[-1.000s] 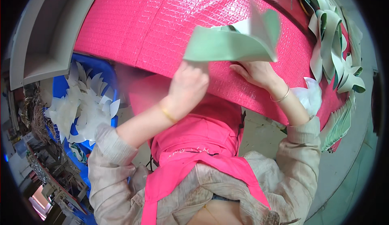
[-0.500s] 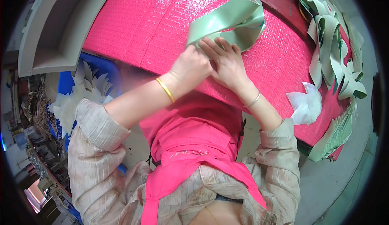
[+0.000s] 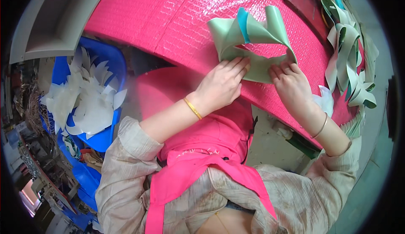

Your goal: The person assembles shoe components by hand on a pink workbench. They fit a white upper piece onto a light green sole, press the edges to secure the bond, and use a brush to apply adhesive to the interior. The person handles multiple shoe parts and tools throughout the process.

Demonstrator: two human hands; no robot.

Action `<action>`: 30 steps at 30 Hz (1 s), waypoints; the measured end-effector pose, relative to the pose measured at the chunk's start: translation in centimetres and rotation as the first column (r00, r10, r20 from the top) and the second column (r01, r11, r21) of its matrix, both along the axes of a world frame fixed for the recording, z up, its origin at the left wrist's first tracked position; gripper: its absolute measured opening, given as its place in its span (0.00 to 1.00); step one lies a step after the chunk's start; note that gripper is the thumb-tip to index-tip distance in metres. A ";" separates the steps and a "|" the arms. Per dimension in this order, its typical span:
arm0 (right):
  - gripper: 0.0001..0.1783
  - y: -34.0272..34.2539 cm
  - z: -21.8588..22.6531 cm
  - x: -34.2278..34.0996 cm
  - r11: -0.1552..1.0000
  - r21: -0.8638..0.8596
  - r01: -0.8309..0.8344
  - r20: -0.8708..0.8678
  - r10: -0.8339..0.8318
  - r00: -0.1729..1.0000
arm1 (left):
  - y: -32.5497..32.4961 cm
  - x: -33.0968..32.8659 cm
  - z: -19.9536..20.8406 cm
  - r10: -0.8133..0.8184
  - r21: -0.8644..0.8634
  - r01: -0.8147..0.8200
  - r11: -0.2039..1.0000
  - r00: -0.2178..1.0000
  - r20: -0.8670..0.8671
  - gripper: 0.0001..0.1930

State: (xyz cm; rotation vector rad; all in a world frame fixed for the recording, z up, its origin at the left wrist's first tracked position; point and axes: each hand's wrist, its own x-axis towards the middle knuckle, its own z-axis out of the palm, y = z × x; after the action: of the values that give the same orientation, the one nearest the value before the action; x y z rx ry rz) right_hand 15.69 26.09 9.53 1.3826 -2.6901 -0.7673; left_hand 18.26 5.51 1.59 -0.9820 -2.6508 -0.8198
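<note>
A pale green, leather-like piece (image 3: 260,68), bent into a loop with folded ends, stands on the pink table cover (image 3: 168,19) near its front edge. A turquoise strip (image 3: 243,24) shows across its far side. My left hand (image 3: 223,81) is closed on the loop's near left part, fingers pressed together over it. On the near right edge, my right hand (image 3: 291,82) grips the same piece with curled fingers. Both thumbs are mostly hidden.
Pale green strips (image 3: 344,52) lie heaped at the table's right side, by white cut pieces (image 3: 325,101). At left, a blue tub (image 3: 114,57) holds white curved offcuts (image 3: 93,107). A grey box-like frame (image 3: 50,40) sits at upper left.
My hands were close together at the loop's near side; now they are apart, the right one farther right. The piece has turned and come nearer, bringing its turquoise strip into plain sight.
</note>
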 end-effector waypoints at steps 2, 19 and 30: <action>0.10 -0.5 -0.5 0.3 0.999 -0.015 0.048 0.032 -0.048 0.998 | 0.1 0.4 -0.4 0.023 -0.023 -0.022 0.999 1.000 0.009 0.24; 0.06 -3.6 5.6 -1.7 0.917 -0.398 -0.042 0.204 0.133 0.970 | 5.3 -1.6 1.7 -0.030 0.301 -0.102 0.948 0.915 0.403 0.21; 0.22 -7.0 -3.0 -9.0 0.545 -0.694 0.470 0.499 -0.106 0.860 | -9.7 4.1 4.6 -0.440 0.374 -0.658 0.653 0.072 0.895 0.18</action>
State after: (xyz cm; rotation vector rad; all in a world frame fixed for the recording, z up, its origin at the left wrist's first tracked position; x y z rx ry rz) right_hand 6.67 19.06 6.49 0.8820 -2.9211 0.8321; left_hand 22.34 -4.20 6.19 0.4500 -2.2566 -3.1886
